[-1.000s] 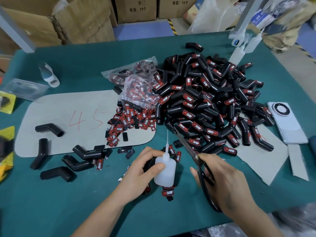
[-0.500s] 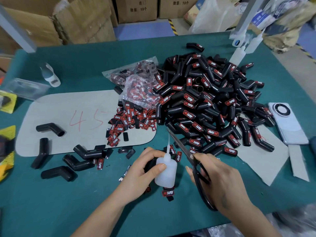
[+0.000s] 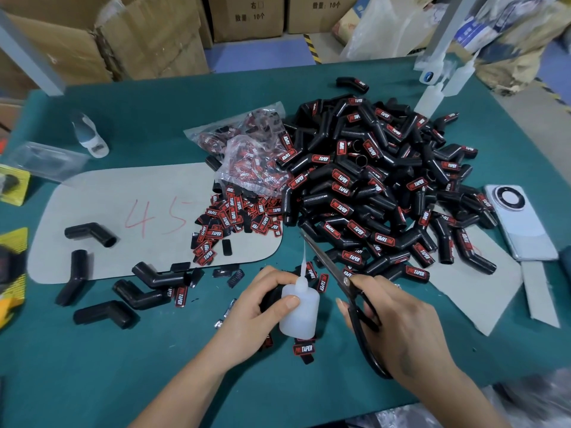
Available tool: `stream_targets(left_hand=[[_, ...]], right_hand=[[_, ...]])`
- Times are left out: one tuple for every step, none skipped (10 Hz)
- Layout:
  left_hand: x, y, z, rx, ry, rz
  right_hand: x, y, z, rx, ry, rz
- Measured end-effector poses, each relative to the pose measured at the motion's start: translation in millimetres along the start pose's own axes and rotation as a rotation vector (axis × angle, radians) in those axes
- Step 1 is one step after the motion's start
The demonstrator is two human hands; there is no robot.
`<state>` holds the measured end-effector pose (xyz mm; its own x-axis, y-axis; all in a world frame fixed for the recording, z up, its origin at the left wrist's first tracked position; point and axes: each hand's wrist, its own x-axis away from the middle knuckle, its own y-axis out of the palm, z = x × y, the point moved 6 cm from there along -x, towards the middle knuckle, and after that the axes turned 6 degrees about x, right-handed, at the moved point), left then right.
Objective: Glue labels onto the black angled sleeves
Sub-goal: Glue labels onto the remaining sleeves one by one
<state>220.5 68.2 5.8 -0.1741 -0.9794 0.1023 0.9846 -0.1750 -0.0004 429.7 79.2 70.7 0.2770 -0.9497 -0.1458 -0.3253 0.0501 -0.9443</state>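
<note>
Gripping the translucent glue bottle (image 3: 299, 313) upright on the green table (image 3: 154, 366), the left hand (image 3: 256, 316) curls its fingers and thumb around it, nozzle up. Right beside it, the right hand (image 3: 398, 329) is clamped on the handles of the black scissors (image 3: 343, 279), blades slightly parted, the tips just beside the nozzle. Labelled black angled sleeves (image 3: 370, 186) lie heaped beyond the hands; bare sleeves (image 3: 145, 291) sit at left by the grey mat (image 3: 108, 205), loose labels (image 3: 238, 217) scattered between.
</note>
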Motion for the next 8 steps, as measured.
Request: stream_targets(left_hand=[[-0.2, 0.2, 0.2, -0.004, 0.001, -0.003], [-0.7, -0.1, 0.3, -0.003, 0.004, -0.001], [-0.2, -0.3, -0.3, -0.003, 0.003, -0.003], [0.5, -0.7, -0.6, -0.002, 0.002, -0.004], [0.0, 0.0, -0.9, 0.003, 0.000, -0.005], [-0.3, 0.9, -1.3, 0.005, -0.006, -0.008], [0.1, 0.0, -2.2, 0.009, -0.007, -0.004], [0.0, -1.5, -3.2, 0.015, -0.015, -0.002]], right_hand=[[0.2, -0.9, -0.3, 0.003, -0.002, 0.001], [0.5, -0.2, -1.1, 0.002, -0.002, -0.008], [0.0, 0.0, -1.6, -0.002, -0.003, -0.009], [-0.3, 0.6, -1.6, -0.004, -0.013, 0.002], [0.1, 0.9, -0.8, -0.011, -0.013, 0.023], [0.0, 0.3, -0.9, -0.020, -0.018, 0.049], [-0.1, -1.8, -1.2, -0.032, -0.022, 0.073], [-1.1, -3.8, 3.8, -0.038, 0.010, 0.073]])
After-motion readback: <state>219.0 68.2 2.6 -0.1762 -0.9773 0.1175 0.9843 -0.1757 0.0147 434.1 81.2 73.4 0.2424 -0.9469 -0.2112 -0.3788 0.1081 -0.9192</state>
